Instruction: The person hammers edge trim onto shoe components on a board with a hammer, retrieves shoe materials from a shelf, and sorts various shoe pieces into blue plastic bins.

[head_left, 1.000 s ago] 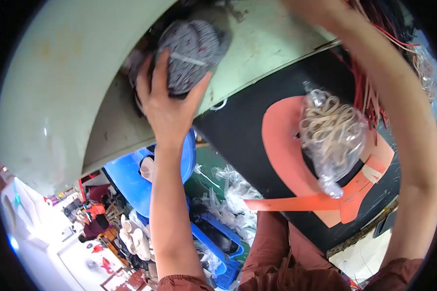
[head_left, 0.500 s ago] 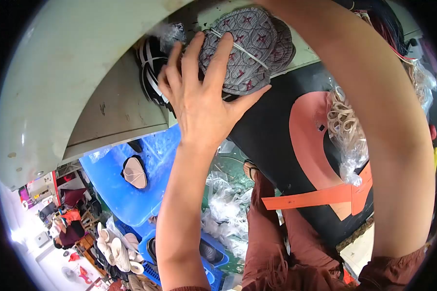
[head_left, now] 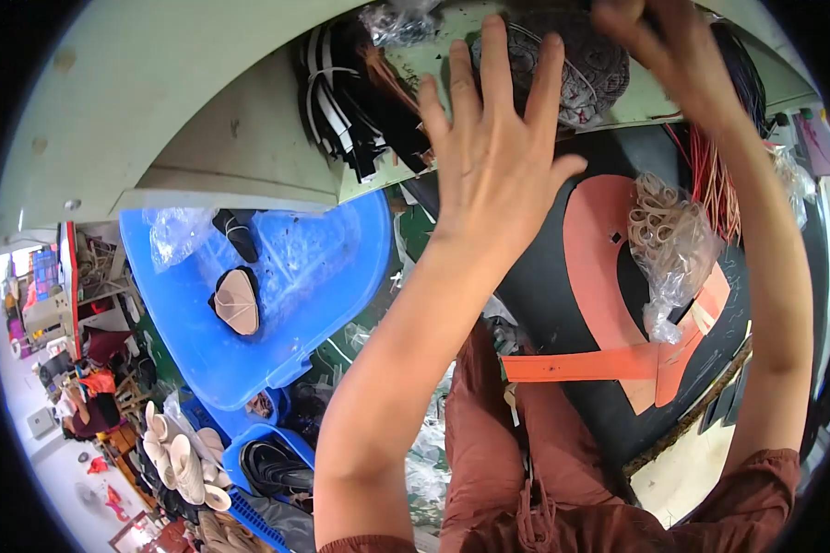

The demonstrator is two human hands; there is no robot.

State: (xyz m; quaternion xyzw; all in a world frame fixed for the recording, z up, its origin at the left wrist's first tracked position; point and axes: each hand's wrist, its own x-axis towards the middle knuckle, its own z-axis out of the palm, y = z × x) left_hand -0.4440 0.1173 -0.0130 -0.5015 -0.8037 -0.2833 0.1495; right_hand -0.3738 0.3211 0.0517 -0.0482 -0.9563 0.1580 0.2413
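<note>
My left hand is open, fingers spread, in front of the near left side of a bundle of grey patterned fabric pieces with pale string across it. Whether its fingertips touch the bundle is hard to tell. At the top edge my right hand is smeared by motion beside the bundle's right side, its fingers indistinct. Left of my left hand lies a tied bunch of black and white strips on the pale green machine bed.
A black board carries a curved salmon-coloured piece, an orange strip and a clear bag of beige loops. Red cords hang at right. Lower left stands a blue bin holding a tied pinkish-beige bundle.
The grey bundle now appears farther right and darker. My left hand has shifted right and its fingers are more outstretched. My right hand has come into view, and the camera view has shifted.
</note>
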